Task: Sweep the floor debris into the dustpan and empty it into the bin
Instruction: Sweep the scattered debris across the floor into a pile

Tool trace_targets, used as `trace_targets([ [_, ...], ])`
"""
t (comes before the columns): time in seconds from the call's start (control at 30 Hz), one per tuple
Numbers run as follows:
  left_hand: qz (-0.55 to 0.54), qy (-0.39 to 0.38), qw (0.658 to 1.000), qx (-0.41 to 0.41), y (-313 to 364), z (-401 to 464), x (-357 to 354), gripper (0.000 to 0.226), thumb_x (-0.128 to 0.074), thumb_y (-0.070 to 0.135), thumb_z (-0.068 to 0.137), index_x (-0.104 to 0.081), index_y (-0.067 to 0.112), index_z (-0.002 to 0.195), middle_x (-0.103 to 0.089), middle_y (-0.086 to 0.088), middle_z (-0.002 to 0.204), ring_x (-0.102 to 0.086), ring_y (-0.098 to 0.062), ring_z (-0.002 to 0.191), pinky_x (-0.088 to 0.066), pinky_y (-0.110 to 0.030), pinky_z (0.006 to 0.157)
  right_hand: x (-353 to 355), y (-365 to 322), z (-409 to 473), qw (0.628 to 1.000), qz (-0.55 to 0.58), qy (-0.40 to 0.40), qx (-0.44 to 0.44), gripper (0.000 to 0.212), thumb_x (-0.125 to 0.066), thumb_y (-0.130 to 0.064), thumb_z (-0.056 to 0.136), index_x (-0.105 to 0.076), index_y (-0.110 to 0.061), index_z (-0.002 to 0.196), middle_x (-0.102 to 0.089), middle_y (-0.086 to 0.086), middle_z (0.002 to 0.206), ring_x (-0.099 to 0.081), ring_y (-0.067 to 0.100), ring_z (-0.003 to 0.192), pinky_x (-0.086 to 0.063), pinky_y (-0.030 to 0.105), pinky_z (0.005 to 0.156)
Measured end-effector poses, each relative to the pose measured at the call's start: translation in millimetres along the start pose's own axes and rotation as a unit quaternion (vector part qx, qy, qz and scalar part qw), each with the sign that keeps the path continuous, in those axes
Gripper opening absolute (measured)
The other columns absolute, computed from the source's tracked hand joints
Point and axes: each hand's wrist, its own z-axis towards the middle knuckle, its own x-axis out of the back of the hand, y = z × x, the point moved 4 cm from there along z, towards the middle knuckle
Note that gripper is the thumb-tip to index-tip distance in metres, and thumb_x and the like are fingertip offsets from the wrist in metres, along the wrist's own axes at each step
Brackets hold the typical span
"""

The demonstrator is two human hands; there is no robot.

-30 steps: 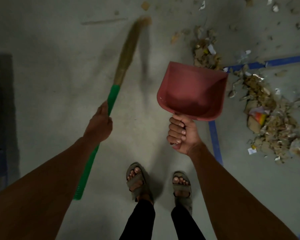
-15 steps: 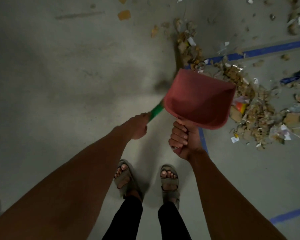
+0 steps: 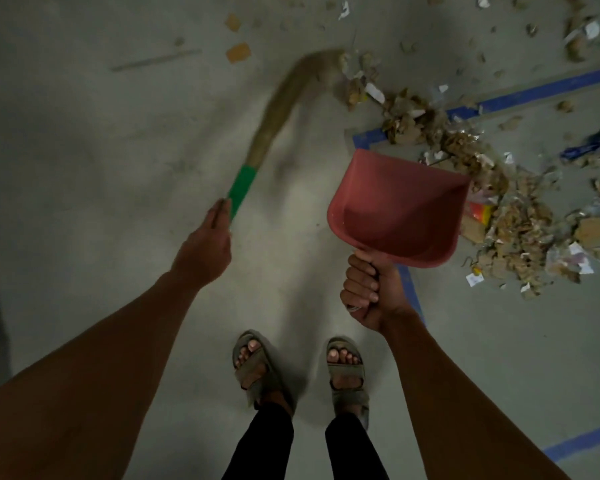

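Note:
My left hand (image 3: 205,247) grips the green handle of a straw broom (image 3: 278,109). The blurred bristles bend to the right, and their tip touches the left end of a debris pile (image 3: 492,188) of torn cardboard, paper and wrappers. That pile runs diagonally from the top centre to the right edge. An empty red dustpan (image 3: 395,209) is held above the floor by my right hand (image 3: 368,292), which is closed around its handle. The pan's open mouth faces the pile, and its far edge overlaps the pile in view. No bin is in view.
Blue tape lines (image 3: 534,93) cross the grey concrete floor under and beside the pile, with another at bottom right. Loose scraps (image 3: 238,51) lie at the top centre and top right. My sandalled feet (image 3: 257,365) stand below the dustpan. A dark object fills the left edge.
The broom swung right behind the dustpan, then back out to the left; its bristles now meet the pile's left end. The dustpan stayed held above the floor by the pile.

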Motion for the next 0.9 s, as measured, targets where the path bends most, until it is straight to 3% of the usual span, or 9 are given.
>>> trace_targets([
  [0.17, -0.039, 0.029, 0.969, 0.241, -34.8, 4.1, 15.6, 0.066, -0.044, 0.017, 0.108, -0.012, 0.003, 0.163, -0.029, -0.024, 0.162, -0.051, -0.046, 0.131, -0.047, -0.053, 0.108, -15.2, -3.7, 16.3, 0.999, -0.030, -0.015, -0.022, 0.044, -0.035, -0.022, 0.102, -0.038, -0.022, 0.059, -0.018, -0.008, 0.043, -0.014, 0.009, 0.031, -0.017, 0.022, 0.036],
  [0.27, -0.083, 0.010, 0.924, 0.374, -41.7, 17.1, 17.8, 0.061, -0.047, 0.016, 0.104, -0.025, 0.004, 0.159, -0.049, -0.021, 0.146, -0.060, -0.039, 0.118, -0.055, -0.045, 0.094, -22.1, -8.3, 26.7, 0.999, -0.043, -0.009, -0.029, 0.044, -0.037, -0.023, 0.102, -0.038, -0.023, 0.058, -0.018, -0.008, 0.043, -0.013, 0.009, 0.032, -0.016, 0.022, 0.036],
  [0.33, -0.080, -0.038, 0.914, 0.395, -34.8, 26.4, 13.4, 0.053, -0.051, 0.013, 0.100, -0.038, 0.002, 0.150, -0.058, -0.019, 0.131, -0.064, -0.033, 0.102, -0.058, -0.040, 0.081, -24.8, -10.3, 32.8, 0.998, -0.045, -0.008, -0.033, 0.043, -0.038, -0.023, 0.102, -0.037, -0.023, 0.058, -0.018, -0.008, 0.043, -0.014, 0.009, 0.031, -0.016, 0.022, 0.036],
  [0.4, -0.056, -0.092, 0.933, 0.344, -18.4, 34.4, 3.5, 0.049, -0.055, 0.014, 0.098, -0.045, 0.001, 0.144, -0.060, -0.018, 0.125, -0.065, -0.032, 0.099, -0.058, -0.037, 0.079, -26.6, -10.4, 38.3, 0.998, -0.050, -0.009, -0.037, 0.043, -0.038, -0.023, 0.102, -0.035, -0.024, 0.059, -0.017, -0.008, 0.043, -0.015, 0.009, 0.031, -0.017, 0.022, 0.036],
  [0.53, -0.015, -0.137, 0.978, 0.156, 26.0, 51.8, -17.4, 0.041, -0.056, 0.013, 0.097, -0.047, 0.005, 0.136, -0.062, -0.014, 0.119, -0.066, -0.030, 0.093, -0.057, -0.037, 0.076, -31.0, -8.6, 44.8, 0.998, -0.039, -0.014, -0.038, 0.043, -0.036, -0.023, 0.102, -0.036, -0.024, 0.060, -0.019, -0.009, 0.043, -0.016, 0.009, 0.031, -0.019, 0.021, 0.036],
  [0.7, 0.032, -0.209, 0.973, -0.098, 62.9, 75.0, -26.8, 0.069, -0.056, 0.009, 0.094, -0.032, 0.021, 0.158, -0.056, -0.013, 0.141, -0.067, -0.035, 0.102, -0.058, -0.047, 0.084, -41.6, -13.2, 52.9, 0.999, -0.048, 0.006, -0.016, 0.040, -0.040, -0.022, 0.099, -0.038, -0.023, 0.059, -0.022, -0.009, 0.041, -0.019, 0.008, 0.029, -0.021, 0.022, 0.034],
  [0.8, 0.038, -0.198, 0.969, -0.142, 55.2, 78.1, -11.0, 0.073, -0.055, 0.010, 0.097, -0.025, 0.024, 0.163, -0.036, -0.005, 0.164, -0.061, -0.036, 0.119, -0.056, -0.049, 0.093, -54.4, -21.5, 61.0, 0.998, -0.060, -0.004, 0.001, 0.038, -0.047, -0.022, 0.096, -0.038, -0.024, 0.059, -0.020, -0.010, 0.042, -0.020, 0.008, 0.029, -0.019, 0.021, 0.035],
  [0.9, 0.004, -0.145, 0.982, -0.119, 21.8, 72.8, 19.8, 0.074, -0.056, 0.012, 0.099, -0.021, 0.023, 0.164, -0.028, -0.001, 0.168, -0.059, -0.033, 0.126, -0.054, -0.047, 0.100, -71.0, -25.7, 70.1, 0.998, -0.058, -0.012, 0.006, 0.038, -0.050, -0.023, 0.095, -0.038, -0.024, 0.059, -0.019, -0.010, 0.043, -0.016, 0.008, 0.030, -0.018, 0.021, 0.036],
])
